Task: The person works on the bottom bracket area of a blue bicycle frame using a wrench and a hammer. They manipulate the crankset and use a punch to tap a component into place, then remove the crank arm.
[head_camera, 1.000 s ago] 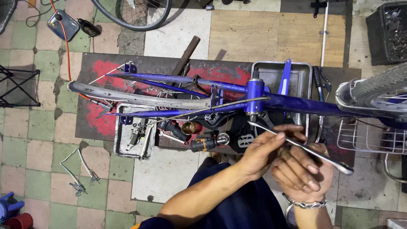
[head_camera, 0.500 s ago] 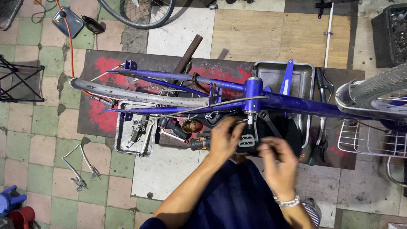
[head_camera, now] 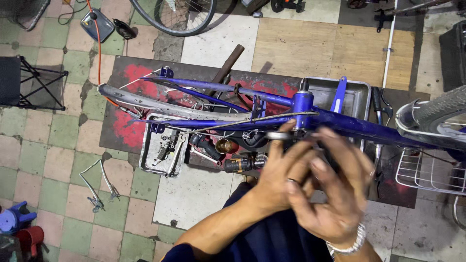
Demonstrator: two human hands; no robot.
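A blue bicycle frame (head_camera: 359,127) lies sideways across a red and dark mat (head_camera: 127,131). My left hand (head_camera: 276,170) reaches up to the frame's junction, and its fingertips rest against a small silvery ring part (head_camera: 278,136) there. I cannot tell whether the fingers grip it. My right hand (head_camera: 335,194) is blurred, wears a metal bracelet at the wrist, and lies close over the left hand with its fingers apart and nothing visible in it.
A grey metal tray (head_camera: 357,94) sits behind the frame and a smaller tray of tools (head_camera: 162,155) in front of it. A power tool (head_camera: 240,163), a wire basket (head_camera: 427,170), a tyre (head_camera: 437,111), a loose wheel (head_camera: 170,24) and a folding stool (head_camera: 19,82) surround the spot.
My right hand held a long metal tool a second ago and no longer shows it. Both hands came together at the frame's junction, now closer to the camera.
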